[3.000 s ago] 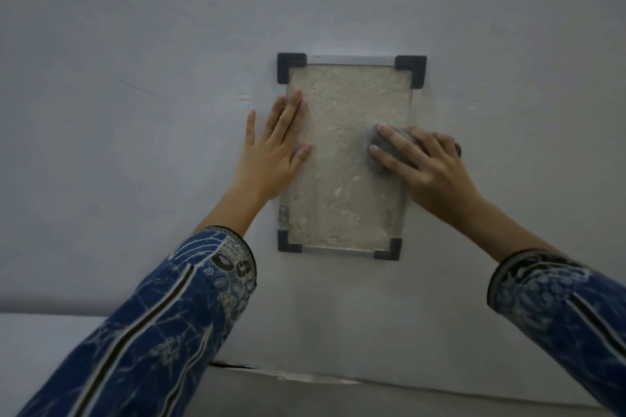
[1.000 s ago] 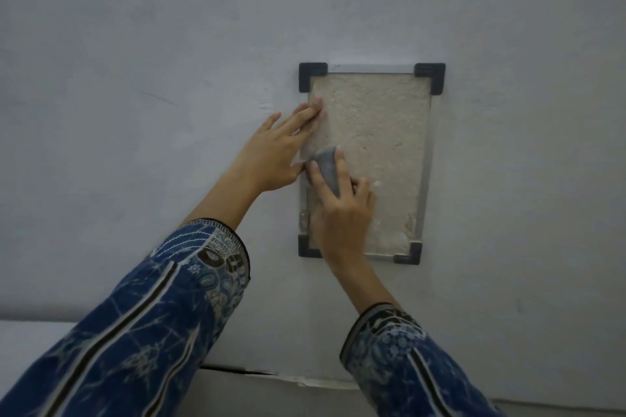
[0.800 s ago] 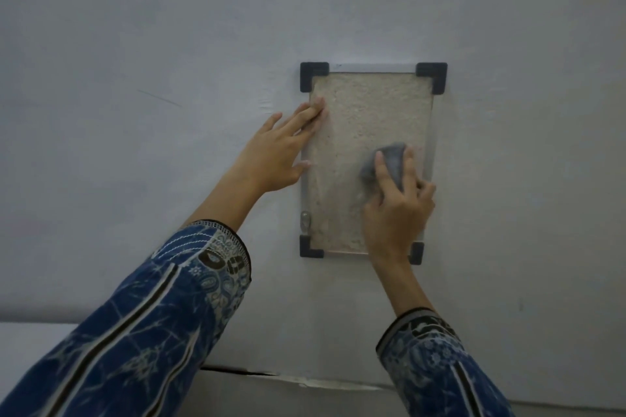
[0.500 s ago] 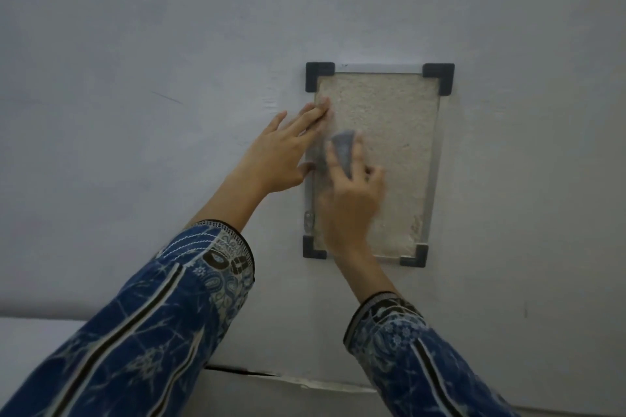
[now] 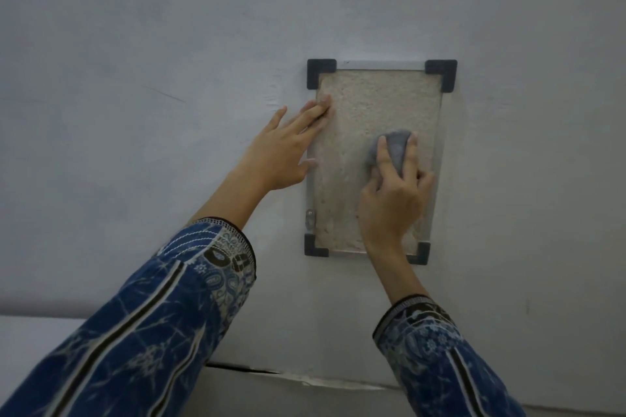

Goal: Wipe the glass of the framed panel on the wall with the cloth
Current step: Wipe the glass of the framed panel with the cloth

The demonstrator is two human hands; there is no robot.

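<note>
Reaching up from patterned blue sleeves (image 5: 189,308), both hands meet the panel (image 5: 352,179) on the wall (image 5: 135,78). Right hand (image 5: 389,203) presses the bunched grey cloth (image 5: 393,147) on the glass right of centre, fingers (image 5: 384,159) clamped on it. Left hand (image 5: 281,152) lies flat, fingers spread, bracing the left edge. Unwiped glass probably lies above the cloth, along the panel's upright long axis. Black corner caps (image 5: 320,73); speckled beige backing.
</note>
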